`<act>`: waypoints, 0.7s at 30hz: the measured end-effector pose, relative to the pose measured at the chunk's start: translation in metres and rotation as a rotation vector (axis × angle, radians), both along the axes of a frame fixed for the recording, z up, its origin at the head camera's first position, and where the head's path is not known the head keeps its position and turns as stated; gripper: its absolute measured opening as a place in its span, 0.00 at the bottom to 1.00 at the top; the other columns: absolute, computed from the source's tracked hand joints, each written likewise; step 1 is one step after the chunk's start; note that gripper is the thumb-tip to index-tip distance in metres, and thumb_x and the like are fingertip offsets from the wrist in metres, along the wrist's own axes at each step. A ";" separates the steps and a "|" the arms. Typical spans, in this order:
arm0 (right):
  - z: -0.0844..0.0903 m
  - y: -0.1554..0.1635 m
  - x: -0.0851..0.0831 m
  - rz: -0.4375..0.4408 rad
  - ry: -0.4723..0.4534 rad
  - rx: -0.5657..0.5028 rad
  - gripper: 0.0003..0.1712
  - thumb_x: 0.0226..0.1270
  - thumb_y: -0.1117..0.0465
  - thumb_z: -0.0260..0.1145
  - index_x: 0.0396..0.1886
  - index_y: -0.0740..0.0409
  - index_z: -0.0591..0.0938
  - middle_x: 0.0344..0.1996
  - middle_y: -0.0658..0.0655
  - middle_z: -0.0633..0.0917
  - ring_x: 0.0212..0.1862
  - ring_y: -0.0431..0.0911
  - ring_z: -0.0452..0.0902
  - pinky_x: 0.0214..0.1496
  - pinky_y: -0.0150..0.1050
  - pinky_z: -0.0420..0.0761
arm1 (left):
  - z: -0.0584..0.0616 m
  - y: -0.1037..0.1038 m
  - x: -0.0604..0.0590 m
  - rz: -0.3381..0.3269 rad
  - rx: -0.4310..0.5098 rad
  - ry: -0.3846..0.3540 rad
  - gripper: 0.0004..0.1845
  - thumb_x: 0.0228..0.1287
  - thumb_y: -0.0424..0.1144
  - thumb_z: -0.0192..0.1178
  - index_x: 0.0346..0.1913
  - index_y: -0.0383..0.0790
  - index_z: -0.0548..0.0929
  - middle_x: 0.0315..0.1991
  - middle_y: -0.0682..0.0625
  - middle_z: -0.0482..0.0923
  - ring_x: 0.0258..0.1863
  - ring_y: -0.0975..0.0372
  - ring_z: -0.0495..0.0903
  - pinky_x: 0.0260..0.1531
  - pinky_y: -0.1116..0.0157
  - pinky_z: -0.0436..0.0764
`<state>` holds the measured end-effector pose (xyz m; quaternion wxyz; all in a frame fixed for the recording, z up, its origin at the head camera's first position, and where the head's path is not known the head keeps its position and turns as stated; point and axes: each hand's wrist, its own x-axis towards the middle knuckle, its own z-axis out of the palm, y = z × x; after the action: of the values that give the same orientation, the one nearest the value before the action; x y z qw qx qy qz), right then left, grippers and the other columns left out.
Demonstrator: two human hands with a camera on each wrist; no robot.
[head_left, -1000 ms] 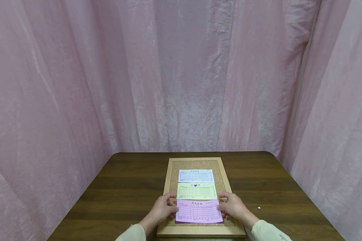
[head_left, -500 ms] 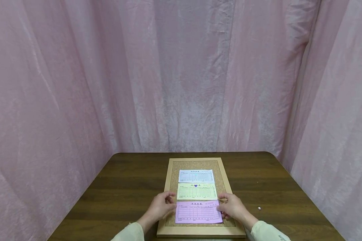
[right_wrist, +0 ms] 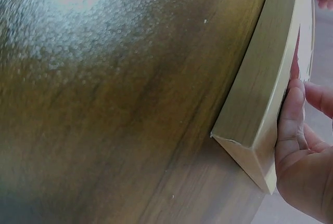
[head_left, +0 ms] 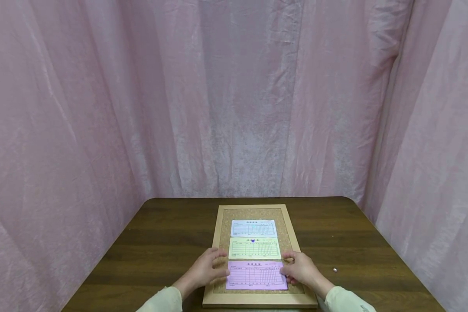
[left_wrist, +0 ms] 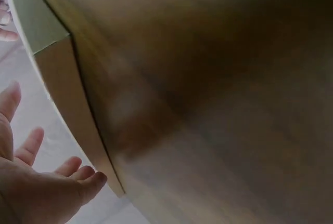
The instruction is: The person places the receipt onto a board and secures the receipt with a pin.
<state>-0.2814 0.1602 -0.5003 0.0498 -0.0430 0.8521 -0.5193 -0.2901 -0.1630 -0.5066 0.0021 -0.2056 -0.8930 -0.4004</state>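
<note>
Head view: my left hand [head_left: 204, 271] lies open beside the pink slip [head_left: 256, 275] at the cork board's [head_left: 257, 213] near edge — my right hand [head_left: 302, 268] pinches its right edge.

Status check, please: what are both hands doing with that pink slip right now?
Left hand open beside pink slip. Right hand holds its right edge. Slip flat on cork board. Nothing blocking.

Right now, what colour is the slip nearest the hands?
Pink slip with a printed grid, clearest in the head view.
</note>
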 end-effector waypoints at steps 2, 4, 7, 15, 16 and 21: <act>0.000 0.000 0.000 -0.004 -0.004 0.000 0.27 0.51 0.76 0.68 0.54 0.77 0.75 0.19 0.56 0.80 0.17 0.42 0.78 0.19 0.34 0.79 | -0.003 -0.002 0.000 -0.018 -0.009 -0.008 0.29 0.55 0.42 0.75 0.59 0.35 0.80 0.65 0.25 0.63 0.63 0.31 0.64 0.59 0.33 0.63; 0.000 0.000 0.001 0.002 0.002 0.001 0.27 0.51 0.76 0.68 0.54 0.77 0.75 0.19 0.56 0.80 0.17 0.42 0.78 0.19 0.34 0.79 | -0.005 -0.003 0.000 -0.030 -0.014 -0.016 0.30 0.54 0.42 0.75 0.59 0.35 0.79 0.66 0.23 0.61 0.64 0.30 0.62 0.59 0.32 0.62; 0.000 0.000 0.001 0.006 0.022 0.000 0.26 0.51 0.76 0.68 0.53 0.77 0.75 0.19 0.56 0.79 0.17 0.42 0.77 0.19 0.35 0.79 | -0.007 -0.003 0.001 -0.038 -0.018 -0.020 0.31 0.53 0.43 0.75 0.60 0.35 0.79 0.67 0.23 0.59 0.65 0.29 0.60 0.60 0.32 0.61; 0.000 -0.001 0.001 0.001 0.018 0.011 0.25 0.52 0.76 0.68 0.53 0.77 0.75 0.20 0.56 0.79 0.18 0.43 0.78 0.19 0.36 0.80 | -0.010 -0.002 0.004 -0.024 -0.039 -0.029 0.35 0.52 0.46 0.75 0.62 0.35 0.78 0.69 0.24 0.56 0.68 0.30 0.56 0.61 0.32 0.60; 0.000 -0.001 0.001 0.000 0.017 0.010 0.25 0.52 0.76 0.68 0.53 0.77 0.75 0.20 0.56 0.79 0.18 0.43 0.78 0.19 0.36 0.80 | -0.010 -0.001 0.004 -0.024 -0.038 -0.030 0.35 0.51 0.46 0.75 0.62 0.35 0.78 0.69 0.24 0.56 0.68 0.30 0.55 0.61 0.32 0.60; 0.000 0.000 0.002 0.006 0.018 0.000 0.26 0.52 0.76 0.68 0.53 0.78 0.75 0.19 0.56 0.79 0.18 0.43 0.77 0.19 0.35 0.79 | -0.011 0.000 0.004 -0.034 -0.062 -0.005 0.34 0.51 0.47 0.76 0.60 0.37 0.79 0.70 0.25 0.57 0.69 0.30 0.54 0.61 0.31 0.59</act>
<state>-0.2796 0.1600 -0.5004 0.0435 -0.0501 0.8524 -0.5187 -0.2859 -0.1630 -0.5171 -0.0134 -0.2200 -0.9014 -0.3728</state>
